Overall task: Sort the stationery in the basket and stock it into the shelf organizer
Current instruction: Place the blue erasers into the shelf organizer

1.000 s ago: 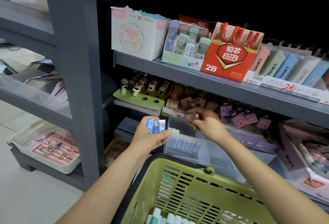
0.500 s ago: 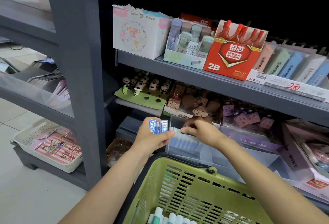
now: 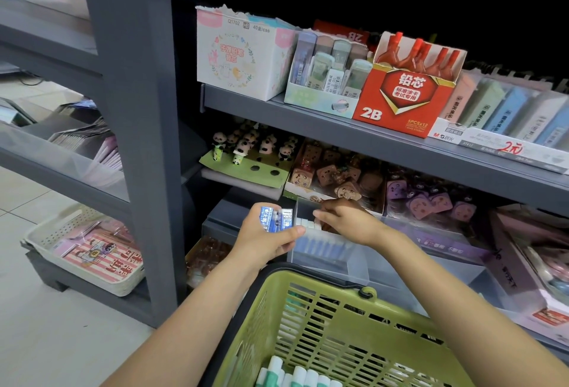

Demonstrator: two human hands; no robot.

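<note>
A green plastic basket (image 3: 311, 303) sits low in front of me, with several white-and-green items (image 3: 295, 376) lying at its near edge. My left hand (image 3: 266, 240) grips a small stack of blue-and-white erasers (image 3: 276, 219) just left of a clear shelf organizer bin (image 3: 332, 255). That bin holds a row of blue-and-white erasers (image 3: 320, 245). My right hand (image 3: 345, 217) reaches into the bin's top over the row, fingers curled down; whether it pinches an eraser is hidden.
A grey shelf post (image 3: 138, 140) stands to the left. The upper shelf carries a red 2B lead box (image 3: 400, 100) and pastel boxes. Panda (image 3: 246, 146) and brown character erasers (image 3: 335, 171) fill the middle shelf. A white tray (image 3: 77, 248) lies low on the left.
My right hand came down from the middle shelf's character erasers to the clear bin's top and shifted slightly left along the row. My left hand stayed put with its erasers.
</note>
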